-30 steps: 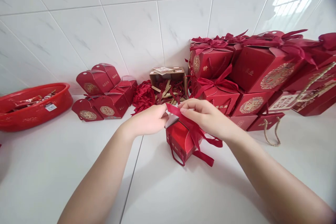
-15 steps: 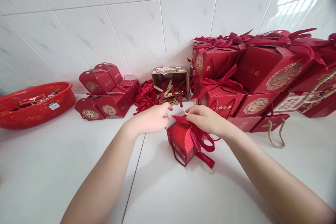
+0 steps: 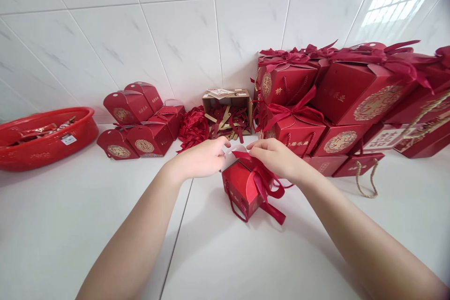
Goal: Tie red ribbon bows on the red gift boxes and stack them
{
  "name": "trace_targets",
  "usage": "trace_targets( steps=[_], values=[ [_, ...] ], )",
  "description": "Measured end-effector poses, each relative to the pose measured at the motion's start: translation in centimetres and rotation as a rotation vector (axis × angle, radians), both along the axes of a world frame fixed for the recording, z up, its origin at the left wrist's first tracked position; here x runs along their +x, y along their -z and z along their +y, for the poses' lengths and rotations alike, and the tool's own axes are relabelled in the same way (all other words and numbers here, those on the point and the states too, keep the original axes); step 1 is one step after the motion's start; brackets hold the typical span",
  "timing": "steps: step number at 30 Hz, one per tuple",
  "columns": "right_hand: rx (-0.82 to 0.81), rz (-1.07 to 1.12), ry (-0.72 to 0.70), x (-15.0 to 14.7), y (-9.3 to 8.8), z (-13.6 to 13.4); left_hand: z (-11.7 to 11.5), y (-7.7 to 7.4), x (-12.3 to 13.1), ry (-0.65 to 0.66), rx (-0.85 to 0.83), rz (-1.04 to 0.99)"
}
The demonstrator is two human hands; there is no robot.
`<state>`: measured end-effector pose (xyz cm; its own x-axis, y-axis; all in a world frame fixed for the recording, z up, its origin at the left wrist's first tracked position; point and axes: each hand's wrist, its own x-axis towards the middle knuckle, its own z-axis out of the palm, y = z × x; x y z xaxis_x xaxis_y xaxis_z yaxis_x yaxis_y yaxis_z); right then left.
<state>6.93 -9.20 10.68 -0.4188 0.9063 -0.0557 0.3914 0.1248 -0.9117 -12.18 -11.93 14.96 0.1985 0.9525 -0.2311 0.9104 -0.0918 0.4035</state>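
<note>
A small red gift box (image 3: 242, 192) stands on the white surface between my hands, with a red cord handle hanging down its near side. Its far flap (image 3: 231, 158) is raised and shows a pale inner face. My left hand (image 3: 209, 155) has its fingers curled at the left edge of this flap. At the flap's right end my right hand (image 3: 269, 153) is closed, thumb and fingertips pinched together on it. Red ribbon (image 3: 269, 185) lies looped over the box top and trails off to the right, below my right hand. Both hands' fingertips are partly hidden.
Stacked red gift boxes with bows (image 3: 365, 89) stand at the right. Several boxes without bows (image 3: 151, 140) are on the left, beside a red basin (image 3: 75, 136). A red ribbon heap (image 3: 193, 126) and an open cardboard box (image 3: 250, 112) of tag-like strips lie against the tiled wall.
The view has shifted very slightly. Both hands stay at the raised flap of the gift box, with hardly any visible movement.
</note>
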Motion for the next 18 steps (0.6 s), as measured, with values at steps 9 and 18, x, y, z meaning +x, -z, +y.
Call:
trace_targets(
  steps=[9, 18],
  values=[
    [0.003, -0.011, 0.004, -0.27, 0.39, 0.05, -0.28, -0.27, 0.14, 0.009, -0.030, -0.037],
    [0.028, -0.008, 0.008, -0.36, 0.74, 0.10, -0.61, -0.17, 0.16, 0.036, -0.027, -0.055]
  ],
)
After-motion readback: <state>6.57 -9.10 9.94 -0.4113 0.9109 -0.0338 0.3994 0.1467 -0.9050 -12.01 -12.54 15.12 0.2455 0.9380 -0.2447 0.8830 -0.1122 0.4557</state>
